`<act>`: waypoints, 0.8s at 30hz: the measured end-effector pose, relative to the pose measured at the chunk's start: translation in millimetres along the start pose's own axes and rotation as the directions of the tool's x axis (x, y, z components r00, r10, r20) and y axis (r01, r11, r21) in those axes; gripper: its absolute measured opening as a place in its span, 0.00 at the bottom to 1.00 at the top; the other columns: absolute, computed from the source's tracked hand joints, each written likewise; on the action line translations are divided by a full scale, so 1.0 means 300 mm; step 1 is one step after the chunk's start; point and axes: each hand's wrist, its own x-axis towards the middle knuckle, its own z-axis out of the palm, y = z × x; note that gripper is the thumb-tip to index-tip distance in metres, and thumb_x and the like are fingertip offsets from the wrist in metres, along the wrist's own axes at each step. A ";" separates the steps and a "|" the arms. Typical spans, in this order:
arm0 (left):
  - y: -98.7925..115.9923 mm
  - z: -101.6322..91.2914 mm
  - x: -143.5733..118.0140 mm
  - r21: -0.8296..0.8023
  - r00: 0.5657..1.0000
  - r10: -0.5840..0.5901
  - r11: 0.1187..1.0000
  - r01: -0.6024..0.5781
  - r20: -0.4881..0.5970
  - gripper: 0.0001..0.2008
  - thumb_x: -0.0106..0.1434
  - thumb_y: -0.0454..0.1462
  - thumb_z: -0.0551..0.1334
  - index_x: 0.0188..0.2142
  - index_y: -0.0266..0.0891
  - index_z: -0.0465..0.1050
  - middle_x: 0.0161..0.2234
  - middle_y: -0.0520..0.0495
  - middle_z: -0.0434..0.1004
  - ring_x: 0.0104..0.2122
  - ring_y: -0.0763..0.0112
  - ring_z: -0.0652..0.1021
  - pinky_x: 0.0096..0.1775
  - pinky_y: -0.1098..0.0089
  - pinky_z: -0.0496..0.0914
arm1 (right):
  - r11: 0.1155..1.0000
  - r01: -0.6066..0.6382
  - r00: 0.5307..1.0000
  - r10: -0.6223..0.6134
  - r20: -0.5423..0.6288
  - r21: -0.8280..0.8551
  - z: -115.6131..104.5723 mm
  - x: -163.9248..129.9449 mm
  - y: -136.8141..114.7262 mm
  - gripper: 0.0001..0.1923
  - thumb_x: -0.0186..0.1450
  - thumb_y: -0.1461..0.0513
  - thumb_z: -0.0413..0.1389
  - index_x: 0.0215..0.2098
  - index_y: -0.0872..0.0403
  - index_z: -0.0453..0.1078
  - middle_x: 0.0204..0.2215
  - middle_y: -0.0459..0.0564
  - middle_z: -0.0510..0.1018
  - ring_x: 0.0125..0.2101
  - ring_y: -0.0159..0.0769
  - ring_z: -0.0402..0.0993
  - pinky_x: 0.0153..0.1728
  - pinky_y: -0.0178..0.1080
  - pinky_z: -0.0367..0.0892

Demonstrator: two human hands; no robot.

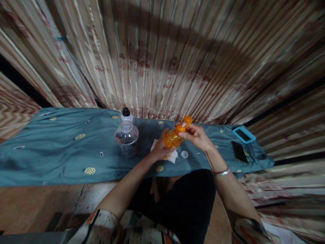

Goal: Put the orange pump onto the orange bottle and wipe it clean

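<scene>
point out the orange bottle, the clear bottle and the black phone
orange bottle [172, 138], head view, on its body
clear bottle [126, 136], head view, on its round belly
black phone [239, 151], head view, on its screen

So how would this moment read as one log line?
left hand: grips orange bottle | right hand: at its flip cap | clear bottle: beside, upright

Orange bottle [172, 137]: glossy translucent plastic, smooth. Clear bottle [126, 135]: shiny plastic, matt black cap. Tissue [173, 156] under left grip: soft white paper. Worktop cloth [63, 145]: matt teal fabric. Bangle [221, 173]: polished metal.
</scene>
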 end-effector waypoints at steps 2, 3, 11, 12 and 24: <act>-0.001 0.000 0.001 0.029 1.000 0.000 1.000 0.000 0.003 0.57 0.51 0.52 0.81 0.74 0.49 0.57 0.65 0.39 0.74 0.61 0.42 0.78 0.65 0.40 0.70 | 1.000 -0.014 0.999 0.014 0.032 -0.019 -0.010 0.002 -0.013 0.25 0.52 0.47 0.79 0.41 0.49 0.83 0.47 0.51 0.90 0.50 0.46 0.85 0.62 0.54 0.74; -0.002 -0.001 0.002 0.048 1.000 -0.001 0.999 0.001 0.008 0.56 0.51 0.51 0.81 0.74 0.49 0.57 0.65 0.39 0.74 0.60 0.42 0.78 0.65 0.40 0.71 | 0.999 -0.018 0.999 0.020 0.045 -0.029 -0.016 0.004 -0.019 0.25 0.51 0.48 0.79 0.41 0.49 0.83 0.47 0.51 0.90 0.50 0.47 0.85 0.62 0.55 0.73; 0.011 -0.008 0.006 0.124 0.999 0.008 0.992 -0.013 0.039 0.53 0.54 0.46 0.79 0.74 0.49 0.56 0.63 0.41 0.76 0.57 0.47 0.78 0.62 0.43 0.73 | 0.994 -0.037 0.994 0.047 0.100 -0.098 -0.050 0.023 -0.057 0.23 0.50 0.48 0.79 0.38 0.49 0.82 0.43 0.51 0.90 0.45 0.46 0.85 0.59 0.54 0.74; 0.014 -0.007 0.006 0.129 0.999 0.007 0.992 -0.011 0.039 0.54 0.54 0.46 0.80 0.74 0.49 0.55 0.63 0.40 0.76 0.57 0.48 0.78 0.62 0.44 0.73 | 0.993 -0.041 0.994 0.052 0.100 -0.108 -0.051 0.025 -0.060 0.23 0.49 0.48 0.79 0.37 0.49 0.82 0.43 0.51 0.90 0.45 0.46 0.85 0.59 0.54 0.74; 0.014 0.000 0.002 0.103 0.999 0.013 0.995 -0.016 0.030 0.55 0.52 0.52 0.80 0.73 0.50 0.55 0.62 0.39 0.73 0.55 0.48 0.79 0.59 0.46 0.74 | 0.906 -0.055 0.965 -0.059 -0.255 -0.419 0.045 -0.031 -0.058 0.26 0.55 0.41 0.69 0.38 0.52 0.81 0.38 0.58 0.87 0.36 0.54 0.80 0.53 0.61 0.72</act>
